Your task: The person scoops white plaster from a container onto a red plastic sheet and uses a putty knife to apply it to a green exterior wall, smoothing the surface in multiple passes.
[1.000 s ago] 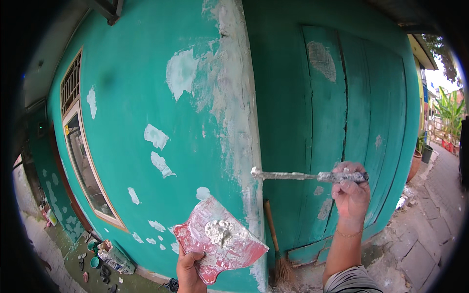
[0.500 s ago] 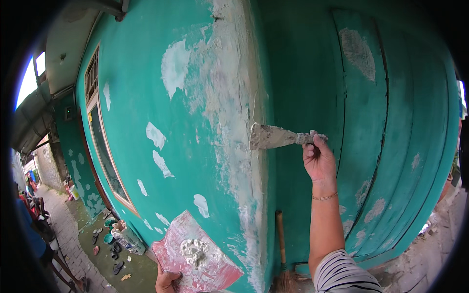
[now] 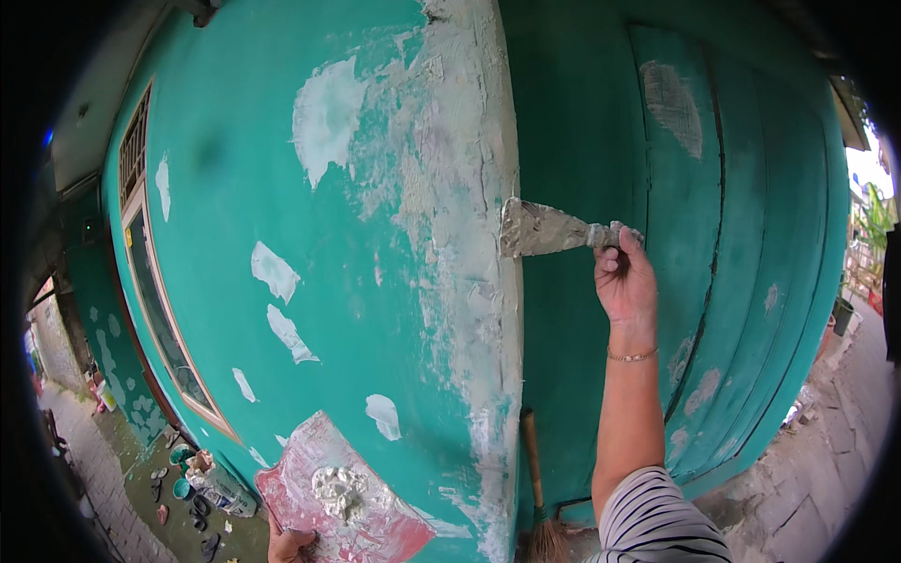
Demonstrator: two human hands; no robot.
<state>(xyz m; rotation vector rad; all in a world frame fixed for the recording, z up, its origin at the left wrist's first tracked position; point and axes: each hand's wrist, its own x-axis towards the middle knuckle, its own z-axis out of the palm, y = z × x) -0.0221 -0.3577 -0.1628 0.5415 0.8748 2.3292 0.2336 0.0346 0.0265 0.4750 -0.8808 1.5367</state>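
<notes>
My right hand (image 3: pixel 626 277) grips the handle of a putty knife (image 3: pixel 549 228) caked with grey-white filler. Its blade's end lies at the corner edge of the green wall (image 3: pixel 225 310), where a rough upright band of filler (image 3: pixel 469 169) runs from top to bottom. Low on the left, my left hand (image 3: pixel 286 542) holds a pinkish-red flat board (image 3: pixel 375 525) by its edge. A lump of wet white filler (image 3: pixel 339 492) sits on that board. Most of the left hand's fingers are hidden beneath it.
Pale filler patches (image 3: pixel 328 113) dot the wall. A framed window (image 3: pixel 169 300) is at left; dark green panels (image 3: pixel 680 272) lie beyond the corner. A broom (image 3: pixel 533 469) leans below the corner. Sandals (image 3: pixel 199 514) and a white sack (image 3: pixel 222 488) lie on the ground at lower left.
The putty knife has moved up along the corner and slightly right, toward the edge. The board has shifted a little left in view. My view has turned somewhat right.
</notes>
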